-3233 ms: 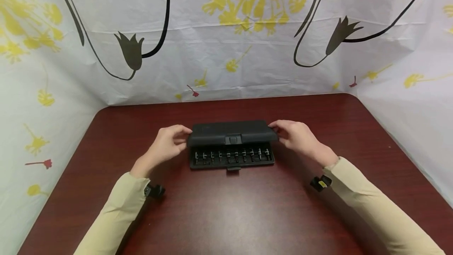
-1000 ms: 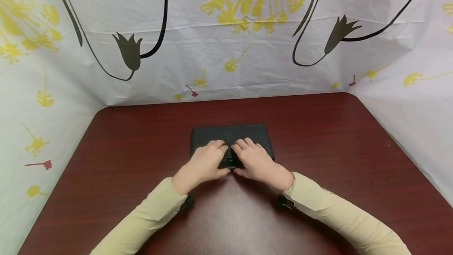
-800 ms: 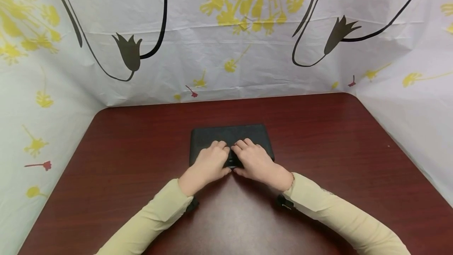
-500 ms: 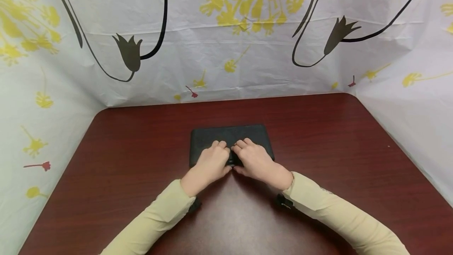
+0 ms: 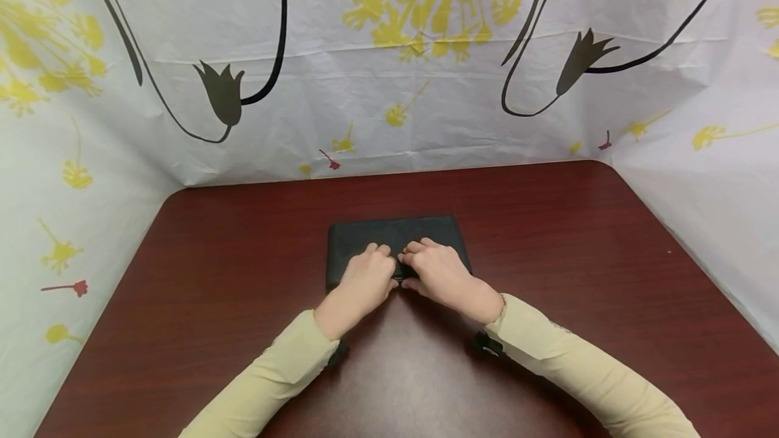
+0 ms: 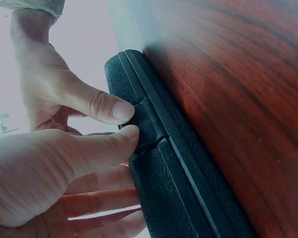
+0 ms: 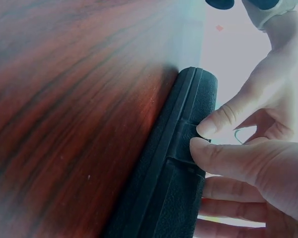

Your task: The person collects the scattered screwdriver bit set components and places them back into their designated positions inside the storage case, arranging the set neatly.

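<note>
A black plastic bit case [image 5: 392, 230] lies closed on the table, its textured lid uppermost. My left hand [image 5: 367, 277] and right hand [image 5: 442, 274] meet at the middle of its front side. In the left wrist view, both thumbs press on the front latch [image 6: 148, 119], and the fingers of my left hand [image 6: 44, 173] reach over the lid. From the other side, in the right wrist view, the latch [image 7: 183, 141] sits under the tips of both thumbs, while my right hand's [image 7: 253, 173] fingers lie along the lid. The bits inside are hidden.
The dark red wooden table [image 5: 243, 235] extends around the case on every side. A white sheet [image 5: 341, 113] with yellow and dark flower prints hangs behind the table and along both sides. Small black wrist cameras [image 5: 487, 343] sit under the sleeves.
The lid stood partly raised over a row of bits, with a hand at each end. It has since come down, and both hands moved inward to the front latch, the thumbs shifting slightly there.
</note>
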Available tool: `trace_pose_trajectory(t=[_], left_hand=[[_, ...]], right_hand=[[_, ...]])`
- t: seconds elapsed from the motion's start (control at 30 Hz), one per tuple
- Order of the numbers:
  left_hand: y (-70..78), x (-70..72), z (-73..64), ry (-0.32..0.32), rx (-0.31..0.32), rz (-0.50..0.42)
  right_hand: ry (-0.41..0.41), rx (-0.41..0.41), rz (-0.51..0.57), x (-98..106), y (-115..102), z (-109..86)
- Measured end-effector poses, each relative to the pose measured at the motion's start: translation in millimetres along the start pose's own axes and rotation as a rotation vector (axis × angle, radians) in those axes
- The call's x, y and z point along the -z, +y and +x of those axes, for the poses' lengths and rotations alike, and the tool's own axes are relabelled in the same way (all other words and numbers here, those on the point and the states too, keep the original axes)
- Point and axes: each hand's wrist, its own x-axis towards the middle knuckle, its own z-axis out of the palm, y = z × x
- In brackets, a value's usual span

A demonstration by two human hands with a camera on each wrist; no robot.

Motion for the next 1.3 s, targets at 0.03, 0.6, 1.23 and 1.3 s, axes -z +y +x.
trace_pose_trajectory(t=[0.03,0.6,1.23,1.3], left_hand=[[-0.2,0.0,-0.1,0.002,0.0,0.0],[-5.7,5.2,6.6,-0.001,-0.072,0.052],[-8.3,-0.8,7.0,0.053,-0.111,0.069],[-12.7,-0.5,5.4,0.021,-0.116,0.005]], right_hand=[[-0.001,0.002,0.002,0,0,0.3],[0.005,0.009,0.026,2,4,6.0],[0.023,-0.01,0.003,1,11,-0.8],[0.01,-0.022,0.054,2,14,-2.0]])
